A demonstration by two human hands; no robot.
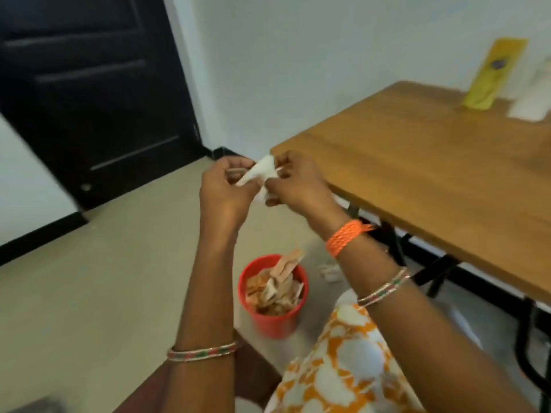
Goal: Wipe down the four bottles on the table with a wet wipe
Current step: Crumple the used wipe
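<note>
Both my hands are raised in front of me, left of the table's corner, holding a small white wet wipe between them. My left hand pinches its left end and my right hand pinches its right end; part of the wipe hangs below my fingers. On the wooden table, at the far right, stand a tall yellow bottle and a white bottle, both blurred and the white one cut by the frame edge. No other bottles are in view.
A red bin full of wrappers stands on the beige floor below my arms. Some white scraps lie beside it. A dark door is at the left. Black table legs run under the table.
</note>
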